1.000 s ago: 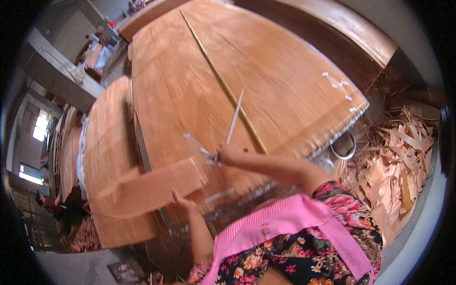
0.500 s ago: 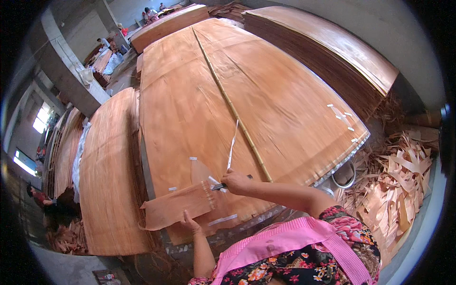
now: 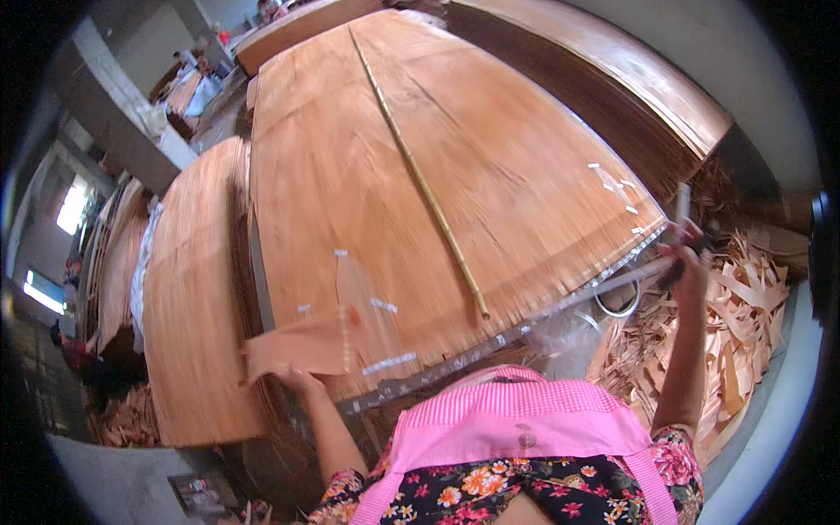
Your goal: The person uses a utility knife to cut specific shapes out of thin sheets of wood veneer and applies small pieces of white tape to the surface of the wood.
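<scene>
At the near left corner of a big veneer stack, my left hand is closed on the edge of a small veneer sheet, lifting it over the corner. Beside that sheet a pointed veneer patch lies on the top sheet, with short pieces of white tape around it. Out past the stack's right corner, my right hand is blurred. Its fingers are closed around a pale tape strip and a dark item too smeared to name.
A bamboo pole lies along the stack. Veneer scraps pile up at the right, near a white ring. Other veneer stacks stand at the left and far right. People are in the far background.
My right hand has swung from the patch out to the right, past the stack's corner. My left hand has drawn the small veneer sheet leftward, uncovering more of the patch.
</scene>
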Available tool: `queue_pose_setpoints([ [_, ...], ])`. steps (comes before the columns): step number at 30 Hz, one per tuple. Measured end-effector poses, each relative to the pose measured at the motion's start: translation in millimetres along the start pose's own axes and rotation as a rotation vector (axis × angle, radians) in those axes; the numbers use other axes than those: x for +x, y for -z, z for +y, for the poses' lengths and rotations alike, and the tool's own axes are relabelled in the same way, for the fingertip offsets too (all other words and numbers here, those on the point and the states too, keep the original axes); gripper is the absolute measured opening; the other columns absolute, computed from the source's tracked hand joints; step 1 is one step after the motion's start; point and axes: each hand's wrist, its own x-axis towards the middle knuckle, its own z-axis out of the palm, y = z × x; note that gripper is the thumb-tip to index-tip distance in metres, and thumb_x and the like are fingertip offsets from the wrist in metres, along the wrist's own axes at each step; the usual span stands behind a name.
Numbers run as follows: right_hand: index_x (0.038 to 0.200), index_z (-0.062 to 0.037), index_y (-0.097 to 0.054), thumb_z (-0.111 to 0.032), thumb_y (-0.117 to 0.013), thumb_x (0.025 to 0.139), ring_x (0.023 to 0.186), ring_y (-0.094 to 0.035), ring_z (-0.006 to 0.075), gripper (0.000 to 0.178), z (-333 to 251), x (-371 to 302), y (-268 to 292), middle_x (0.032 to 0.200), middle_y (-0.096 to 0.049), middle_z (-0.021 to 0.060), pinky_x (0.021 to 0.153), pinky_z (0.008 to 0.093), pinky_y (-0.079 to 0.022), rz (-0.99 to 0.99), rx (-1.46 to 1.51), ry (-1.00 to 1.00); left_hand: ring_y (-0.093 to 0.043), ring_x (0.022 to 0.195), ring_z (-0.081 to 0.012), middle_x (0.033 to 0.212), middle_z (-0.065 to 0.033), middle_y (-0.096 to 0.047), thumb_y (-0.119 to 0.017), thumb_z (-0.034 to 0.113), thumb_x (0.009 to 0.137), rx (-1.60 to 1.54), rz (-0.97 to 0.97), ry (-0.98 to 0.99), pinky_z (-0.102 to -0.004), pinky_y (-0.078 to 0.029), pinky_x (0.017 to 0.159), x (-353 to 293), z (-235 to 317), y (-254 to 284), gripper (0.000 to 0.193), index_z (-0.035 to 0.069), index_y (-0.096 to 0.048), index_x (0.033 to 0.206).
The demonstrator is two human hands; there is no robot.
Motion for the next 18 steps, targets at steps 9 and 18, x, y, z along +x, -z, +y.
queue_pose_setpoints([
  [9,0.111,-0.0035,-0.049,-0.016,-0.057,0.082,0.050,-0.047,0.0060,0.032,74.9,-55.3,69.1,0.077,-0.058,0.0024,0.044,0.0178,-0.039,-0.027,-0.115,-0.450,-0.045,0.109,-0.0216,0.124,-0.0144,-0.042,-0.050,-0.006,0.075,0.140,-0.311,-0.277,-0.0309,-0.036,0.093,103.4,118.9,-93.4,0.057,-0.004,-0.029,0.128],
  [18,0.094,-0.0038,-0.056,-0.020,-0.057,0.082,0.066,-0.057,0.0128,0.020,119.7,-100.4,-22.6,0.081,-0.061,0.0064,0.061,0.0236,-0.046,-0.314,-0.092,-0.581,-0.051,0.099,-0.0145,0.110,-0.0071,-0.053,-0.055,0.003,0.078,-0.047,-1.005,0.112,-0.0276,-0.042,0.084,42.7,128.8,-238.2,0.040,-0.001,-0.045,0.117],
])
